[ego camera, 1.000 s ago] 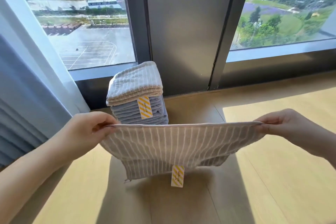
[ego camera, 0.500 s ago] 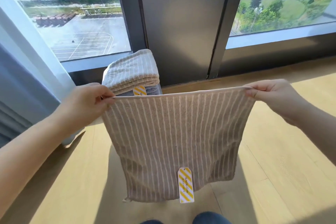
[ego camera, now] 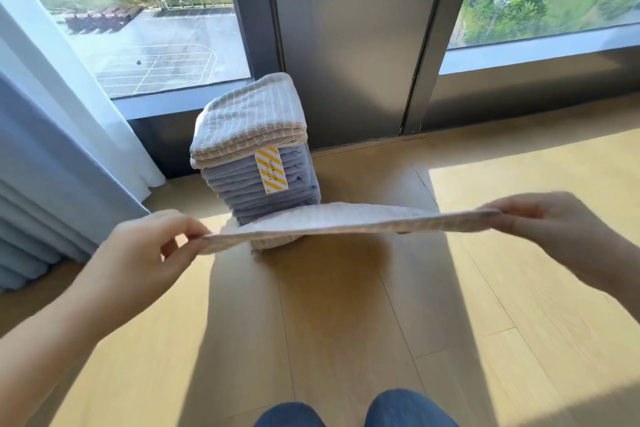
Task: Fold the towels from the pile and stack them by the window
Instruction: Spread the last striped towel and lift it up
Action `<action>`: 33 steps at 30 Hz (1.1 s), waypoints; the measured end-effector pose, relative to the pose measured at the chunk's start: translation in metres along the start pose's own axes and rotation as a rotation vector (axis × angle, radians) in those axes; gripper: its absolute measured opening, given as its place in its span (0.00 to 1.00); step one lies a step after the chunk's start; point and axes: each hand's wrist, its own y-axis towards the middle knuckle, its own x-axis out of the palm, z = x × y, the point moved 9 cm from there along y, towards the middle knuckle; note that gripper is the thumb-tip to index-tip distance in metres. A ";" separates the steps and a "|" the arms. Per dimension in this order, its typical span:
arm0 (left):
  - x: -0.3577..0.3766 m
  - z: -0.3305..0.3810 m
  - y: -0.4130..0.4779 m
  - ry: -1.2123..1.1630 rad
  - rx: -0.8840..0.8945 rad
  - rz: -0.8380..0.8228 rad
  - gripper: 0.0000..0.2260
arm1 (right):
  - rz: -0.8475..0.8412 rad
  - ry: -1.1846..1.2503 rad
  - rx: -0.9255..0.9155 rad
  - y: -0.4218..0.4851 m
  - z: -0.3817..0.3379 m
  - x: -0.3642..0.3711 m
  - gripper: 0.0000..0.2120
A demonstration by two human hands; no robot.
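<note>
The pale wooden plank floor (ego camera: 346, 340) spreads out around the stack of folded towels (ego camera: 263, 198), lit in bright patches to the right of the stack and in shadow in front of it. Behind the stack rises the large window with a dark metal frame (ego camera: 346, 45); the stack stands close against its base. To the left of the stack hangs a pale blue-white pleated curtain (ego camera: 52, 149), reaching the floor.

The stack itself stands on the floor, grey-blue towels below and beige-and-white striped ones on top.

In front of the stack, a beige towel with white stripes (ego camera: 363, 222) is held up off the floor, stretched out nearly flat and seen almost edge-on; its far edge hides the foot of the stack. The left hand (ego camera: 138, 253) pinches the towel's left end between thumb and fingers, in front and to the left of the stack. The right hand (ego camera: 554, 229) pinches the right end, well to the right of the stack. The two hands are wide apart.

Two knees in blue denim (ego camera: 408, 409) show at the bottom edge, well in front of the stack.

A yellow-and-white striped paper tag (ego camera: 271, 169) hangs on the stack's front face, just below the beige layers.
</note>
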 end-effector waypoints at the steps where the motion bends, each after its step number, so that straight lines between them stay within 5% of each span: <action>1: 0.010 0.000 -0.012 -0.022 -0.005 -0.055 0.15 | -0.030 0.004 0.046 -0.010 0.015 0.005 0.31; 4: 0.056 -0.015 -0.049 -0.125 -0.107 -0.270 0.04 | -0.077 0.006 0.190 -0.038 0.057 0.022 0.33; 8: 0.124 -0.031 -0.086 -0.157 -0.160 -0.561 0.14 | -0.108 -0.024 0.371 -0.063 0.115 0.036 0.21; 10: 0.149 -0.039 -0.095 -0.138 -0.189 -0.651 0.21 | -0.108 -0.068 0.438 -0.067 0.139 0.040 0.07; 12: 0.169 -0.044 -0.098 -0.105 -0.204 -0.716 0.17 | -0.107 -0.111 0.463 -0.066 0.160 0.042 0.10; 18: 0.198 -0.072 -0.065 -0.093 -0.356 -0.595 0.12 | -0.085 -0.233 0.481 -0.040 0.187 0.052 0.06; 24: 0.223 -0.106 -0.029 -0.207 -0.568 -0.454 0.05 | 0.023 -0.324 0.464 0.019 0.197 0.064 0.13; 33: 0.256 -0.139 -0.019 -0.227 -0.677 -0.374 0.09 | -0.044 -0.499 0.519 0.059 0.242 0.085 0.08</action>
